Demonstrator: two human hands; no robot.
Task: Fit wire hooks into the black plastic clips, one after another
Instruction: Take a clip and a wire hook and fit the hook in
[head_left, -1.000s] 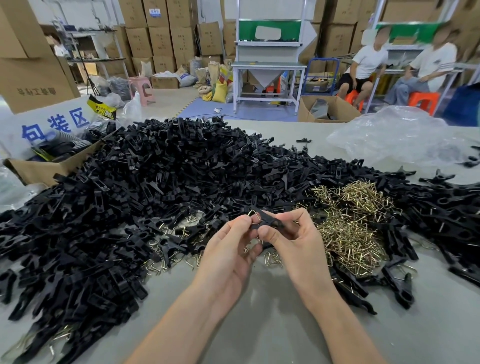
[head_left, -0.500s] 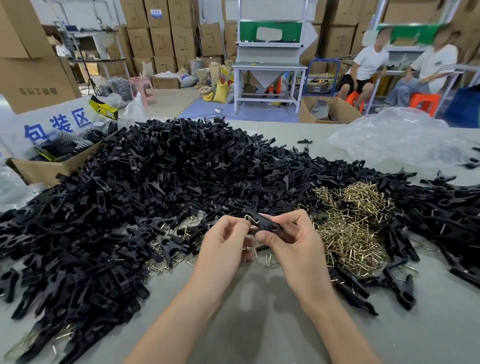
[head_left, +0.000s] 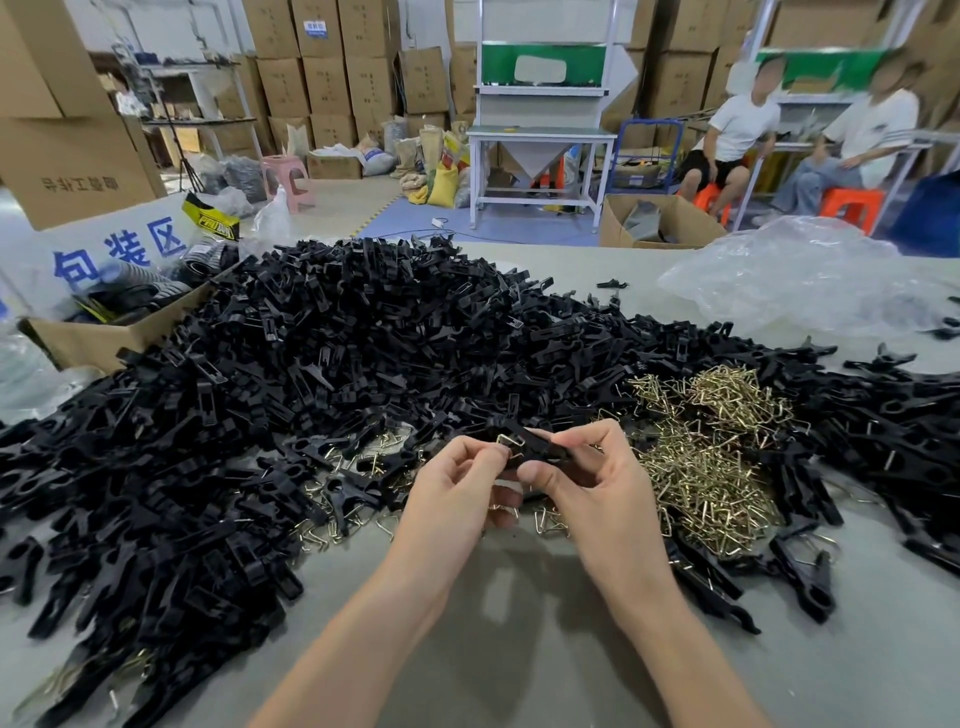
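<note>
Right hand (head_left: 587, 483) grips clip (head_left: 535, 447), left hand (head_left: 462, 483) pinches hook (head_left: 510, 441). Keep clip steady, line hook with slot, press till seated.

A: Held clip?
B: One black clip (head_left: 537, 448), roughly level, up off the table at near centre, gripped by the right hand (head_left: 587, 486).
A: Hook?
B: Brass-coloured wire hook (head_left: 511, 441) at the clip's left end, pinched by the left hand (head_left: 462, 491). Can't tell if it's seated.
A: Stock?
B: Big clip pile (head_left: 337, 353) left and far, loose hook heap (head_left: 711, 467) just right of the hands.
</note>
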